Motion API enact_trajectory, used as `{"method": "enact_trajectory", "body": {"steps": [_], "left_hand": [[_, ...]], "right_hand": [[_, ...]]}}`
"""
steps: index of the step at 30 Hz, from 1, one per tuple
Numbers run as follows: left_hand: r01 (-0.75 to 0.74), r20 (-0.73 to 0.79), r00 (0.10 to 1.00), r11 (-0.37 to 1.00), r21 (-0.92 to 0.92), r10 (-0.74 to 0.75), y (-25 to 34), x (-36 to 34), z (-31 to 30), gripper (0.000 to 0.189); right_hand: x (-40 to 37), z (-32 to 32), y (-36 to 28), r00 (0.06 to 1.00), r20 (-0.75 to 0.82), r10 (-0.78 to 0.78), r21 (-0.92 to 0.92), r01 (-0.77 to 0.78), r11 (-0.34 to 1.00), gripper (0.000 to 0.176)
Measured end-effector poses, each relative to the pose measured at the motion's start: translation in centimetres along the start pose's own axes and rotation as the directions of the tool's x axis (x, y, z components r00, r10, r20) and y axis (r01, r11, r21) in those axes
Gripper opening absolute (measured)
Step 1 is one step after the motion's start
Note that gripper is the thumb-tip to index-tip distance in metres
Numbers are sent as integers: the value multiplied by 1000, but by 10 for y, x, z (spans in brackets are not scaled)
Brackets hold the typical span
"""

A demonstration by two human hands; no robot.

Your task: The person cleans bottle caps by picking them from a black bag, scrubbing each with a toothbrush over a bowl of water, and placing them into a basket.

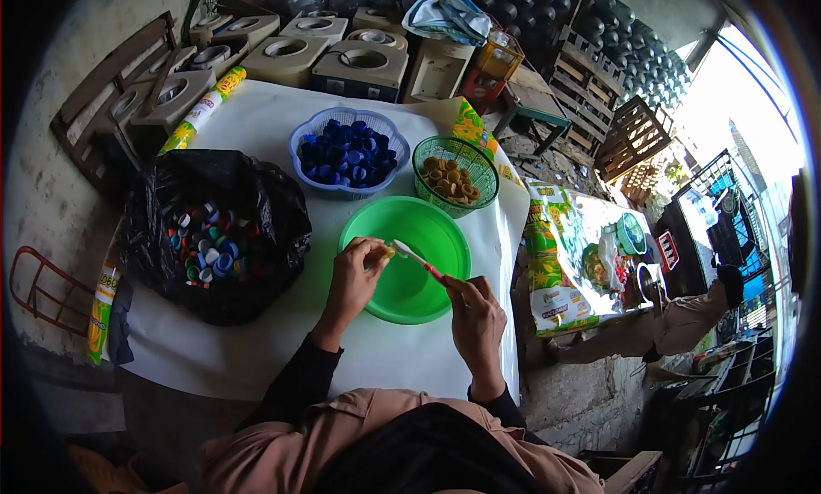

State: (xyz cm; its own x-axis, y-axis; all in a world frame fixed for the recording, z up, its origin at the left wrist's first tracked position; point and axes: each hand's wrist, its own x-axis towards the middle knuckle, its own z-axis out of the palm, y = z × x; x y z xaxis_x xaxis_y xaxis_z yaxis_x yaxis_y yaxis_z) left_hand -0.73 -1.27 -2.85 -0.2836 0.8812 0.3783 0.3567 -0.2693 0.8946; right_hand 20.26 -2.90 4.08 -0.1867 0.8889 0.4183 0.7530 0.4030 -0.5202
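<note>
Over the green basin (359,229), my left hand (357,276) pinches a small yellowish bottle cap (391,251) between thumb and fingers. My right hand (477,319) grips a pink and white toothbrush (423,263), its white head right at the cap. Behind the basin stands a blue-violet plastic basket (299,171) full of dark blue bottle caps (351,152). A green mesh basket (481,165) beside it holds tan caps (451,182). To the left, a black plastic bag (278,212) lies open around mixed coloured caps (212,246).
White sheeting covers the table (197,357), with rolled printed plastic (203,109) along its left edge. Beige appliance housings (286,58) line the back. At right, a person (684,323) is by another table (556,314). Wooden pallets (586,83) stand behind.
</note>
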Motion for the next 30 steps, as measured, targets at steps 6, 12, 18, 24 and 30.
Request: {"method": "enact_trajectory", "body": {"steps": [6,12,18,24,30], "left_hand": [[-18,37,999,1000,13,17,0,-1,-2,19],[-111,-3,994,992,53,111,8,-1,1,16],[-23,-28,999,1000,-5,23,8,-4,3,13],[-7,-12,1000,985,173,10,12,-4,-3,16],[-91,15,996,977,194,89,15,-4,-3,16]], "right_hand": [[-2,8,6,999,-34,34,-44,-36,998,13],[13,37,26,996,77,-41,-264,60,963,15],[18,13,8,1000,-10,-26,-101,25,995,13],[1,5,-2,1000,18,-9,33,8,999,14],[18,27,18,994,17,-108,-226,109,968,17]]}}
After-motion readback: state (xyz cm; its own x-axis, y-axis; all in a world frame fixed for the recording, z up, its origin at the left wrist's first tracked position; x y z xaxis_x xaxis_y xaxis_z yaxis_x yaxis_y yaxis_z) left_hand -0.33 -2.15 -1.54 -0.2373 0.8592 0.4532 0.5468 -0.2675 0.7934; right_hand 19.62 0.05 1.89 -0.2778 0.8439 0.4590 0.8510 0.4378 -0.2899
